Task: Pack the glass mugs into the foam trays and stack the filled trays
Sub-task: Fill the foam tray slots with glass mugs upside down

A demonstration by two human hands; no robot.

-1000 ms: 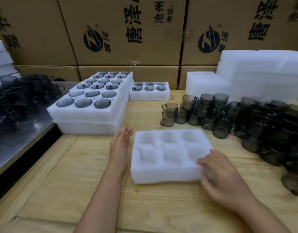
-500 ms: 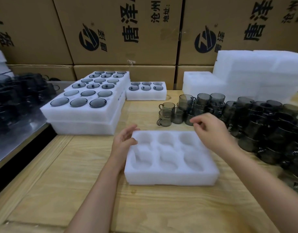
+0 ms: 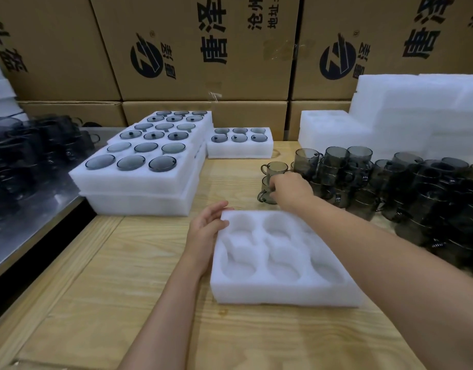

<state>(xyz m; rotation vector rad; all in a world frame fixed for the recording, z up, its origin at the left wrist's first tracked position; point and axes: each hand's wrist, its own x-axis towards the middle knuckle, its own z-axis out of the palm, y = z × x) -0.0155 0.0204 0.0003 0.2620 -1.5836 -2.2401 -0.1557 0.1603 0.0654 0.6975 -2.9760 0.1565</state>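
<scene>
Right grip (image 3: pixel 291 188) forward now, round nearest mug (image 3: pixel 264 196).

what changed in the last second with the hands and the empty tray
The right hand left the near right corner of the empty foam tray, reached forward over it and now grips a glass mug at the left end of the loose mugs. The left hand stays against the tray's left edge; its pockets stay empty, the filled trays untouched.
</scene>
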